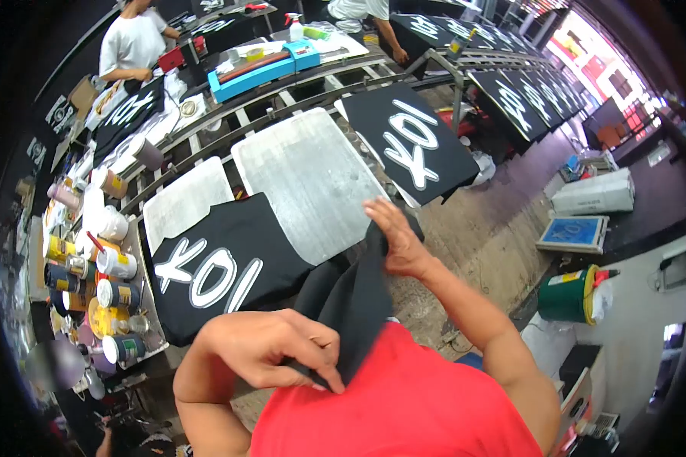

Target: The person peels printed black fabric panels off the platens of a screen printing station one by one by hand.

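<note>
Black cloth [360, 295] is bunched between both hands, on the near side of the bare grey platen [310, 179]. Left hand [278, 349] pinches its lower end; right hand [401, 245], fingers extended, touches its upper end, grip indeterminable. Printed shirt [225, 263] lies left of platen; second shirt [408, 145], right.

Two own hands [282, 346], one held black cloth [362, 308], two grey boards [305, 175].

a plain, bright red top [389, 407] is worn, with both forearms [465, 298] bare.
</note>
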Available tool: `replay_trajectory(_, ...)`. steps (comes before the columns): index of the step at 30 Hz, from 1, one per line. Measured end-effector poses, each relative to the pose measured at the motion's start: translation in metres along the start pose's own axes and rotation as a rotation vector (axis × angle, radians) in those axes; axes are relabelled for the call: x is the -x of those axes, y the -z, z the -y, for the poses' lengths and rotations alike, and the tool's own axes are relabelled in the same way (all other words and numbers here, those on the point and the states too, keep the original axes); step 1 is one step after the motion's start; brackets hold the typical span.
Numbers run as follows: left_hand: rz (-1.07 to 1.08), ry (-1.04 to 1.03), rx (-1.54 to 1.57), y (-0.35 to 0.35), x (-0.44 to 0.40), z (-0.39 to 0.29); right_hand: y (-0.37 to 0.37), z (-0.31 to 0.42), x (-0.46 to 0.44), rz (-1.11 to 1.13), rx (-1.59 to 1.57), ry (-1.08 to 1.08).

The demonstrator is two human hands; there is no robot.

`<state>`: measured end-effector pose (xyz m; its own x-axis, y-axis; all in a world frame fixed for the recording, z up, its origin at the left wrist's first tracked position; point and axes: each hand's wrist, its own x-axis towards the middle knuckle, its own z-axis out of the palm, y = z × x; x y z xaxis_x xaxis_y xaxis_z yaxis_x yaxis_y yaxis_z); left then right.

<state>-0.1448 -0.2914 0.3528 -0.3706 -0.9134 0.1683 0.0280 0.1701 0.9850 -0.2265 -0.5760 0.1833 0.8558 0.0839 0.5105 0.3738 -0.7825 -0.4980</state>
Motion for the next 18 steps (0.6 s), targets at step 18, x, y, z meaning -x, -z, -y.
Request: replay_trajectory(18,-1.640,0.224,-0.557,-0.071,0.079,0.001,0.176,-0.104,0.007,0.139,-0.402,-0.325)
